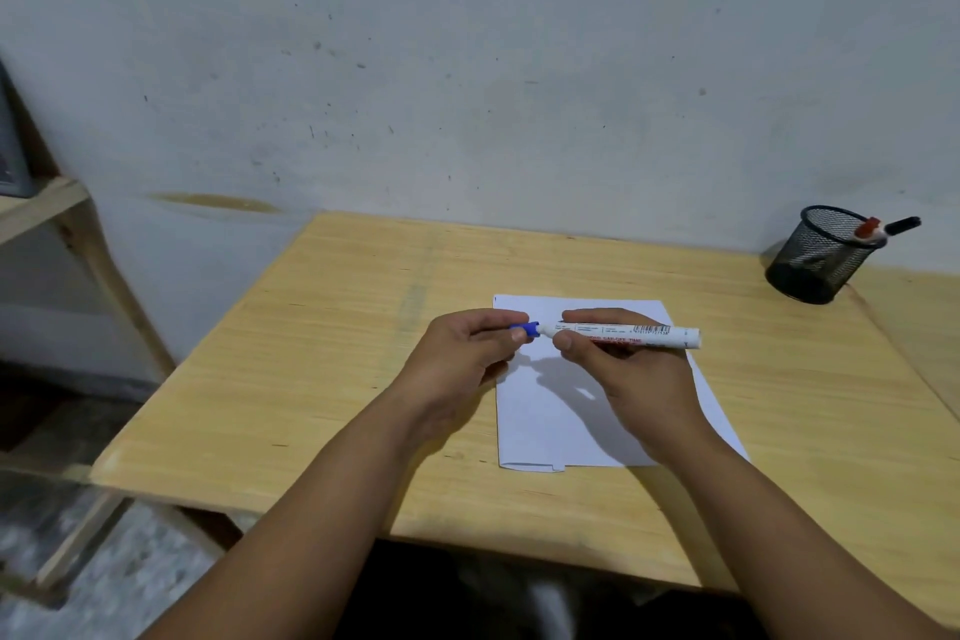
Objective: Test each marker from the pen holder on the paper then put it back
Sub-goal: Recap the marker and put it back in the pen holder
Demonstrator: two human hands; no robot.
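A white marker point(631, 332) with a blue cap point(527, 329) lies level above the white paper point(550, 411). My right hand point(623, 369) grips the marker's white barrel. My left hand point(462, 353) pinches the blue cap at the marker's left end; the cap sits against the barrel. A black mesh pen holder point(818, 257) stands at the table's far right, with a red-capped marker point(866, 229) and a black-capped marker point(903, 225) leaning out of it.
The wooden table point(363, 353) stands against a grey-white wall. A wooden shelf frame point(67, 224) is off to the left, beyond the table's left edge. The floor shows below at the left.
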